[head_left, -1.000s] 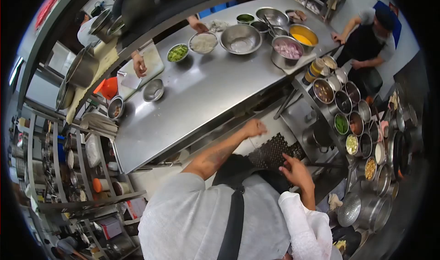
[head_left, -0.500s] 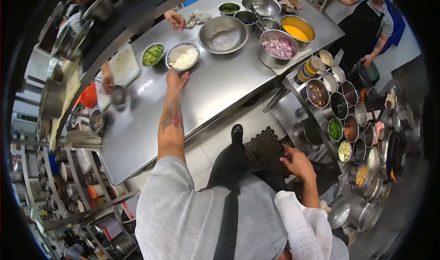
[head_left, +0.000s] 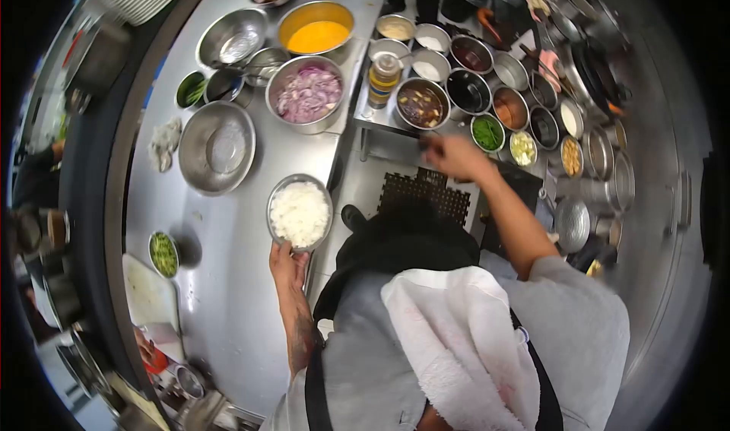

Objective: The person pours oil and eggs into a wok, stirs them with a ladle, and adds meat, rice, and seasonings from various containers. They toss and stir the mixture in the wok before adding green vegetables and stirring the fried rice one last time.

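Near the table's edge my left hand grips the lower rim of a metal bowl of white rice. My right hand is blurred and reaches out in front of the ingredient rack, its fingers closed. Whether something is in those fingers I cannot make out. Just beyond it are a pot of dark liquid with bits in it and a tin of chopped greens. A bottle with a yellow label stands beside that pot. Farther up the table is a bowl of sliced red onion.
An empty metal bowl, a bowl of yellow liquid and a small bowl of chopped greens stand on the steel table. Another person's hand is by the cutting board. Stacked pans stand at the right.
The view has turned right, toward the rack. My left hand has taken hold of the rice bowl and brought it to the table's edge. My right hand has risen toward the rack, its fingers now closed.
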Demonstrator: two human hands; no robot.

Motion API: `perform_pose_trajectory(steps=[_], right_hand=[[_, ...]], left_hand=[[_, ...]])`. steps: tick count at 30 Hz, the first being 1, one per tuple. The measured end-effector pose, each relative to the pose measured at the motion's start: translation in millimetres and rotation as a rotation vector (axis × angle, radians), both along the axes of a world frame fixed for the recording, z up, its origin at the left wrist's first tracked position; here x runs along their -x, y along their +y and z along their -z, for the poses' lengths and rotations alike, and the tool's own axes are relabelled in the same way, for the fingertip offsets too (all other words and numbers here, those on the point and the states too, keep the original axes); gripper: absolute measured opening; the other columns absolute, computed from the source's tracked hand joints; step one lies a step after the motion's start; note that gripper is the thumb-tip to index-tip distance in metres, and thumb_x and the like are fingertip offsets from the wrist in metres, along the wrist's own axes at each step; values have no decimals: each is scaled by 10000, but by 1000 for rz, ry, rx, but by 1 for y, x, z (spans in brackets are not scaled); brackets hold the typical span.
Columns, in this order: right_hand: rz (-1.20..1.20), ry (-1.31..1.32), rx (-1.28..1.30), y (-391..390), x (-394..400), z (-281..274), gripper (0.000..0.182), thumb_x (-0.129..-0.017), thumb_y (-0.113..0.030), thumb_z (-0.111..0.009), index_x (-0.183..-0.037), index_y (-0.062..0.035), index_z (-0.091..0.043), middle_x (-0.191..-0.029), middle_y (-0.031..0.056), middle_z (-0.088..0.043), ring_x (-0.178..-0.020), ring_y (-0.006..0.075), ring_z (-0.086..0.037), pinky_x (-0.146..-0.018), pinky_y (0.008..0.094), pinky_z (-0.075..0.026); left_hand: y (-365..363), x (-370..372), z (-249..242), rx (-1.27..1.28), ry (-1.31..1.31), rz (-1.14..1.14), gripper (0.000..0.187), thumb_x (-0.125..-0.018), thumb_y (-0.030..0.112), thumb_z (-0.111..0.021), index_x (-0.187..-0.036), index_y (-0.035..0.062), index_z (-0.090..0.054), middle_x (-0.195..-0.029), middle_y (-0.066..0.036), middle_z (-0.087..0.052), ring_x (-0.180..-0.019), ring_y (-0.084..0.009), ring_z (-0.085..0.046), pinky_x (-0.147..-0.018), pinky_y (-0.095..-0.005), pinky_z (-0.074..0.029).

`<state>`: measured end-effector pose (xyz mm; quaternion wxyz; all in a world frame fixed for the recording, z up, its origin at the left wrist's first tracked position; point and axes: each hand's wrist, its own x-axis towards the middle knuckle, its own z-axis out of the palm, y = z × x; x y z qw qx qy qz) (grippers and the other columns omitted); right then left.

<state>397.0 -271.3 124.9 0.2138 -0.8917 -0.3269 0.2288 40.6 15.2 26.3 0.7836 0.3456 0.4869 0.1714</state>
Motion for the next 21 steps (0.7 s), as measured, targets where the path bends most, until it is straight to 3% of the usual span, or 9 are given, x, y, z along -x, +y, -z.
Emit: perform_pose_trajectory(steps=[3, 4, 7, 11, 12, 15, 16, 18, 21], right_hand=[[281, 2, -170, 17, -102, 24, 371, -844, -305, -667, -1035, 12, -671, -902, 208, -697, -819, 355, -680, -776, 419, -530], [444, 25, -326, 24, -157, 71, 359, -840, -287, -682, -1029, 18, -675, -891, 194, -699, -770, 314, -686, -731, 396, -544], [817, 494, -642, 55, -240, 99, 339, -899, -213, -689, -1134, 23, -624, -883, 63, -683, -653, 120, -629, -594, 231, -557], [814, 535, -709, 104, -291, 140, 255, -890, -183, -681, -1095, -33, -665, -801, 38, -653, -609, 117, -604, -561, 228, -526], [717, 434, -708, 110, -296, 147, 302, -858, -179, -654, -1108, -15, -693, -733, 86, -694, -543, 136, -643, -520, 279, -529], [406, -21, -409, 119, -291, 132, 406, -848, -300, -689, -1122, 0, -678, -825, 161, -722, -743, 292, -714, -723, 385, -556], [393, -3, -397, 115, -293, 121, 406, -848, -300, -689, -1122, 0, -678, -825, 161, -722, -743, 292, -714, -723, 385, -556], [731, -197, -364, 97, -297, 105, 485, -827, -372, -721, -1120, 12, -670, -864, 198, -719, -810, 344, -707, -773, 410, -548], [729, -23, -439, 99, -342, 163, 541, -801, -432, -741, -1067, 34, -677, -847, 222, -707, -778, 335, -706, -747, 416, -548]], left_hand=[[-4, -41, -26, -19, 5, 80, 276, -942, 44, -510, -1213, 61, -563, -1026, -116, -666, -655, -179, -659, -486, -256, -561], [-3, -49, -27, -79, 36, 41, 275, -942, 49, -516, -1212, 75, -566, -1027, -107, -667, -673, -173, -656, -491, -255, -550], [16, -54, -2, -165, 73, -34, 297, -938, 52, -532, -1228, 110, -561, -1067, -98, -659, -760, -182, -645, -546, -274, -522], [34, -56, 4, -153, 132, -171, 399, -923, 39, -558, -1309, 125, -508, -1090, -91, -629, -799, -194, -617, -606, -294, -506], [35, -59, 3, -136, 144, -203, 454, -919, 35, -566, -1353, 128, -472, -1092, -88, -619, -788, -191, -605, -618, -301, -500], [28, -65, 4, -221, 201, -286, 560, -915, 37, -581, -1427, 141, -381, -1058, -77, -616, -767, -174, -580, -623, -302, -473], [26, -69, -1, -200, 176, -266, 609, -914, 38, -586, -1456, 145, -329, -1058, -79, -612, -760, -166, -563, -627, -300, -450], [17, -77, -8, -172, 233, -299, 580, -916, 40, -577, -1439, 139, -347, -1061, -76, -608, -767, -161, -561, -627, -298, -449], [16, -83, -9, -138, 263, -287, 516, -919, 63, -557, -1400, 129, -383, -1074, -72, -601, -789, -152, -558, -637, -296, -448]])
